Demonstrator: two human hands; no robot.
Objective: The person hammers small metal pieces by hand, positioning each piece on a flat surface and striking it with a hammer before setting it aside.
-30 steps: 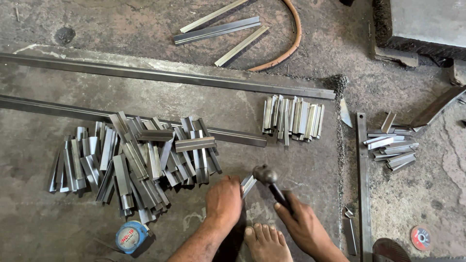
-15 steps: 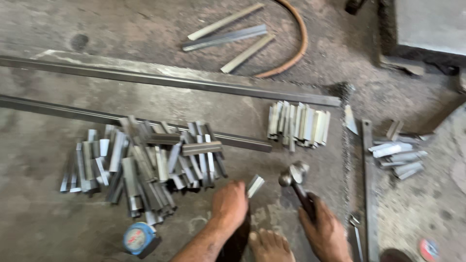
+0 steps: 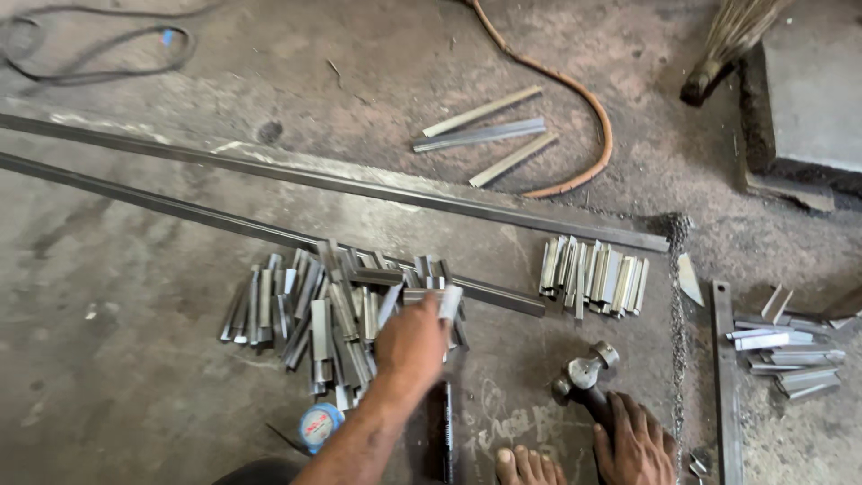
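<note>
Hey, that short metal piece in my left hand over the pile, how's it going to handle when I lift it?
The short metal piece looks like cut steel angle, so probably stiff and fairly heavy for its size. Its flat faces shouldn't roll. The left hand may meet sharp cut ends; the pile lies loose and could shift.

One head-worn camera looked steeply down at the concrete floor [image 3: 135, 377] from above the seated person. It sat close over the hands, facing forward across the workspace.

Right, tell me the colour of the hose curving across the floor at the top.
The hose is rusty orange-brown, seen in the head view.
</note>
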